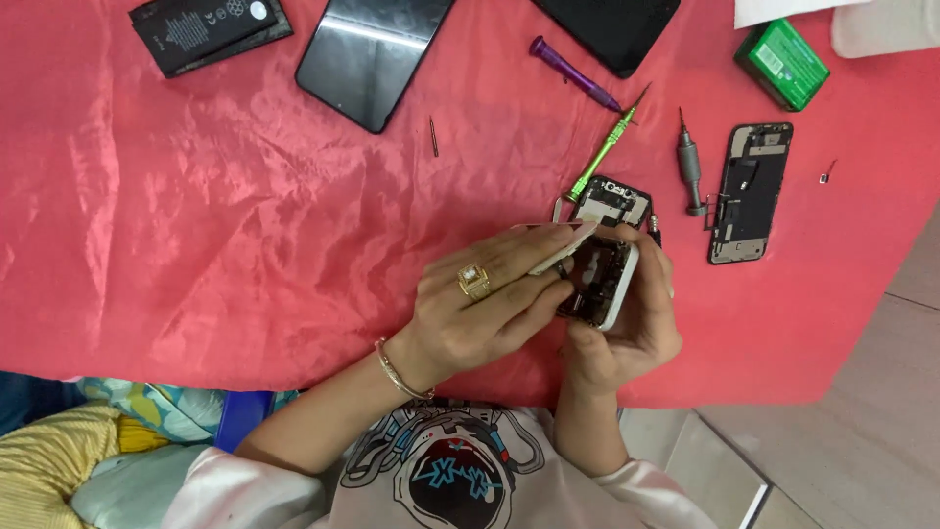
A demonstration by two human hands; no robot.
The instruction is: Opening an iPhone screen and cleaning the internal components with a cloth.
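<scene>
Phone (602, 279) gutted with white frame and guts showing, gripped by right hand (627, 328), left hand (480, 309) pinching its lifted panel (563, 245), green screwdriver (607, 145) at 12 o'clock, spare frame (749, 191) at 2 o'clock.

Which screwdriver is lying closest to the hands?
The green screwdriver. Its lower end lies just above the opened phone held in both hands. The purple screwdriver lies farther up the red cloth, and the grey screwdriver farther right.
</scene>
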